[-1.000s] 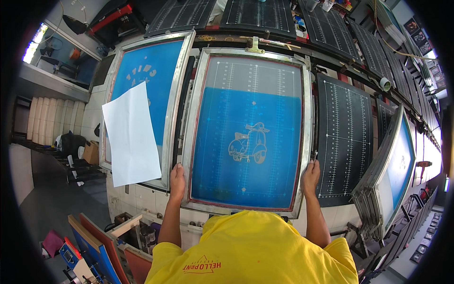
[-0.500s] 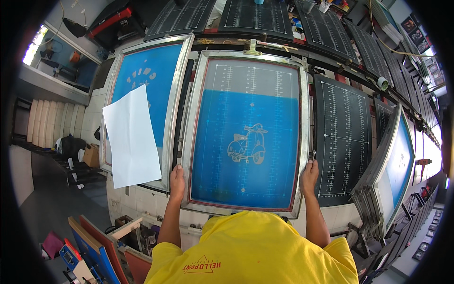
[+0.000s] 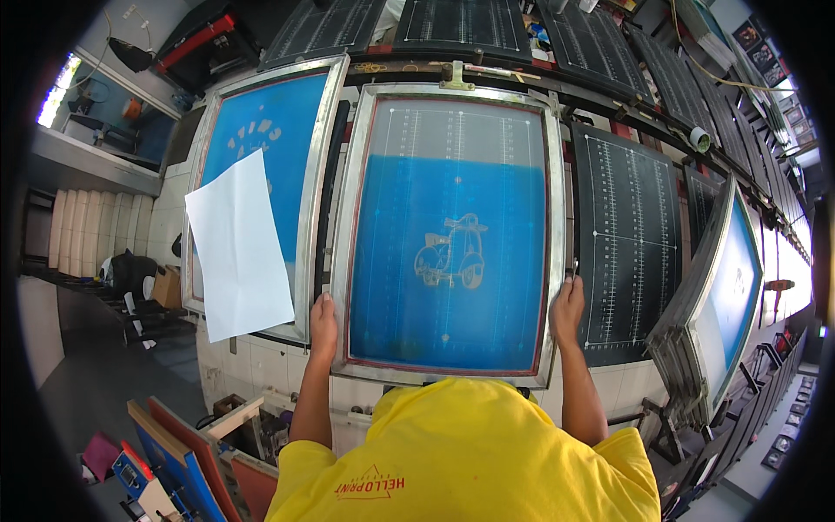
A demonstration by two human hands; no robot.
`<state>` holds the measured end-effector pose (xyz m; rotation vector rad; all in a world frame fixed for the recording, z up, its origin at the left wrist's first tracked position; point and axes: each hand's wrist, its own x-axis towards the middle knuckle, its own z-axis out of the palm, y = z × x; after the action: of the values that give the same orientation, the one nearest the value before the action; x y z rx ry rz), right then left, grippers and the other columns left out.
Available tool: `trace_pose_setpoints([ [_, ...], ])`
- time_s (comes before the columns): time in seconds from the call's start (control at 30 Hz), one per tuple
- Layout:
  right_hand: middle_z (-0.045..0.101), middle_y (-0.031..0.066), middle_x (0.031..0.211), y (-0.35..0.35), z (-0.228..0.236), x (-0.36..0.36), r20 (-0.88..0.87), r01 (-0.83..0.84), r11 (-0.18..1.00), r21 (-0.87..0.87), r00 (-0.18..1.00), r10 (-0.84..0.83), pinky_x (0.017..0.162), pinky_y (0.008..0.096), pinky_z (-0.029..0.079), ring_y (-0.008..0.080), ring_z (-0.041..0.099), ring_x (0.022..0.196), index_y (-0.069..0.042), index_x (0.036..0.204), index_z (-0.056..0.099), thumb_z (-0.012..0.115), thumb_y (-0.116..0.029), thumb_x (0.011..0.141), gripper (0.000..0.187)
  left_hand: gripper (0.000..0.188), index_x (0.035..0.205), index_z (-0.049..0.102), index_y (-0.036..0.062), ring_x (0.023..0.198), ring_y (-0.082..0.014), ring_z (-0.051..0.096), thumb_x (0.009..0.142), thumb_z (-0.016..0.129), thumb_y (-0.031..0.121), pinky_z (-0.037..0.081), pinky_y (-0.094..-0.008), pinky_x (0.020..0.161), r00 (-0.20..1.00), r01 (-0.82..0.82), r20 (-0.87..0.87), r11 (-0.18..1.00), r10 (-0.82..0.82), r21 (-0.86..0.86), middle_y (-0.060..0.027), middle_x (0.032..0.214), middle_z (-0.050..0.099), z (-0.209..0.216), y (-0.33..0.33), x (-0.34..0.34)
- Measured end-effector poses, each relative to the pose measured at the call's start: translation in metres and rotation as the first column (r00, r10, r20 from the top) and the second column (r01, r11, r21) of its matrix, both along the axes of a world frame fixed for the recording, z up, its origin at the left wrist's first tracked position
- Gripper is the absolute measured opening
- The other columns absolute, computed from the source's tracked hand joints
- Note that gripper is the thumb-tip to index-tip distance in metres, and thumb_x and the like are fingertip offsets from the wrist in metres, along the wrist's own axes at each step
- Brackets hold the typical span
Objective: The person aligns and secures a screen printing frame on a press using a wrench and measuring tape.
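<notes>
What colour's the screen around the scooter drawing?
There, the screen is blue, as the head view shows.

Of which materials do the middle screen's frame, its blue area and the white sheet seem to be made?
Middle screen's frame: probably bare metal, perhaps aluminium, being dull silver with bright reflections.
Blue area: seemingly a smooth, translucent coating, perhaps on fine mesh, since ruled lines show through.
White sheet: likely matte paper, looking thin and faintly creased.

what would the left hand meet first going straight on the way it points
Probably the black strip beside the middle frame, though the left hand might pass above it; depth is unclear.
</notes>
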<state>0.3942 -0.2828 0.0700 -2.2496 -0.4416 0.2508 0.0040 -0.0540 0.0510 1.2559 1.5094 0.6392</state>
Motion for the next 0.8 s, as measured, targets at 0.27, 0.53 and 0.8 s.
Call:
trace_pose_setpoints([
  [0.27,0.054,0.0231,0.074,0.002,-0.004,0.001,0.062,-0.074,0.995,-0.065,0.995,0.078,0.062,0.0454,0.039,0.0403,0.051,0.066,0.002,0.098,0.048,0.036,-0.018,0.099,0.023,0.047,0.119,0.052,-0.0077,0.09,-0.0154,0.048,0.099,0.04,0.033,0.038,-0.0292,0.086,1.0,-0.025,0.018,0.999,0.024,0.024,-0.0049,0.095,0.054,-0.017,0.001,-0.011],
  [0.53,0.056,0.0231,0.073,0.0,-0.006,0.002,0.092,-0.072,0.993,-0.095,0.992,0.081,0.06,0.0453,0.04,0.0403,0.054,0.065,0.001,0.098,0.049,0.038,-0.017,0.099,0.021,0.055,0.13,0.044,-0.01,0.121,-0.0257,0.046,0.099,0.04,0.036,0.032,-0.0323,0.103,0.998,0.054,0.013,0.998,-0.054,-0.028,-0.0188,0.128,0.051,-0.027,0.008,-0.018],
  [0.8,0.052,0.0221,0.068,0.002,0.009,-0.002,0.057,-0.072,0.997,-0.021,0.996,0.073,0.057,0.0447,0.038,0.0371,0.05,0.059,0.002,0.093,0.048,0.039,-0.016,0.098,0.021,0.055,0.13,0.044,-0.0101,0.124,-0.0291,0.046,0.099,0.039,0.035,0.031,-0.0328,0.105,0.998,0.051,-0.03,0.998,-0.053,-0.04,-0.0218,0.131,0.05,-0.016,0.007,-0.012],
])
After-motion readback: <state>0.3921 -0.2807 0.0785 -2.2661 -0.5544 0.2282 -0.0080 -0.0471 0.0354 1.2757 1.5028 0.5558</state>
